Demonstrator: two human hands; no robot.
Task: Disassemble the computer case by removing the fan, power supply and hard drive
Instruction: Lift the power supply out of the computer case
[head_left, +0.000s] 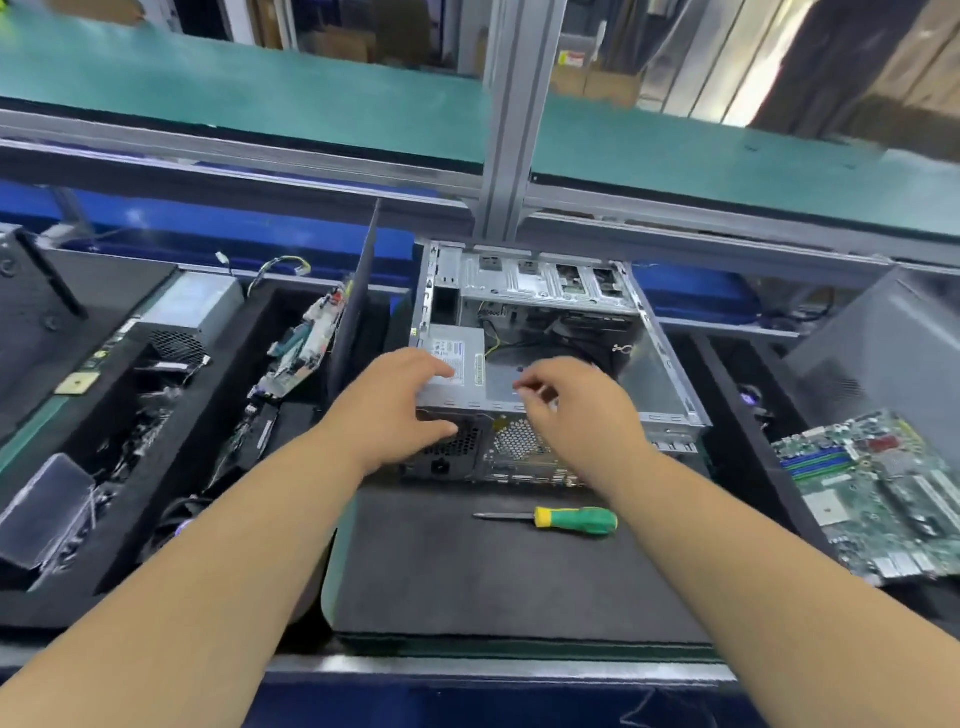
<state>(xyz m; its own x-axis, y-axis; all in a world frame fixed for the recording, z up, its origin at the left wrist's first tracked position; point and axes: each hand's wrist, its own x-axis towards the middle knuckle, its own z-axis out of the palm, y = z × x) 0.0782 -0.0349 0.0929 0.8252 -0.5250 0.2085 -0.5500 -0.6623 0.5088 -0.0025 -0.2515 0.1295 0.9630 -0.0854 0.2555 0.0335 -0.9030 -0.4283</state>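
The case (545, 358) lies open on the black mat (519, 577), side panel off. The power supply (457, 358) sits in its near-left corner, cables trailing inward. The left hand (395, 405) spreads wide over the supply's near corner, fingers on top, thumb at the rear grille. The right hand (576, 410) hovers just beside it, fingers loosely curled; whether it pinches anything cannot be told. Supply removal appears in hand; next, free and lift it. The screwdriver (561, 519) lies near.

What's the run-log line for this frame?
left hand: on power supply in computer case | right hand: fingers curled above case, grip unclear | screwdriver: idle on mat
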